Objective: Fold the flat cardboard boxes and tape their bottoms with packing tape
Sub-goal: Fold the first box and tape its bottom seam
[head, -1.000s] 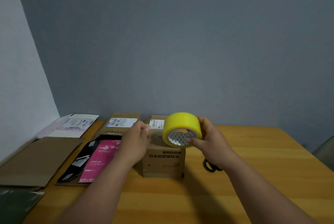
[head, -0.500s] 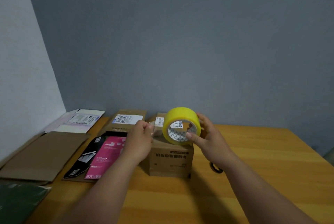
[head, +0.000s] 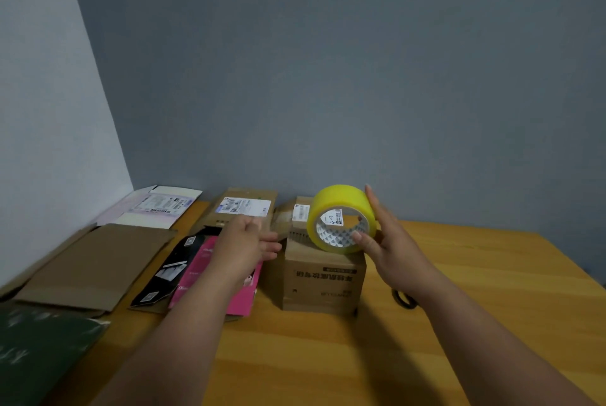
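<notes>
A folded brown cardboard box point(head: 323, 281) stands on the wooden table point(head: 459, 291), printed side facing me. On its top rests a yellow roll of packing tape point(head: 341, 218), held upright by my right hand point(head: 390, 241), thumb at the core and fingers behind the roll. My left hand point(head: 244, 241) is left of the box and pinches the clear tape end point(head: 282, 225), which stretches from the roll across the box top.
Flat boxes lie to the left: a pink and black one point(head: 196, 274), a brown one with a white label point(head: 242, 209), a white one point(head: 157, 205), a plain brown one point(head: 95, 264) and a dark green one point(head: 39, 350). Black scissor handles point(head: 405, 299) show behind my right wrist.
The roll has come down onto the box top. My left hand has pulled the tape end further left, so a longer strip spans the box.
</notes>
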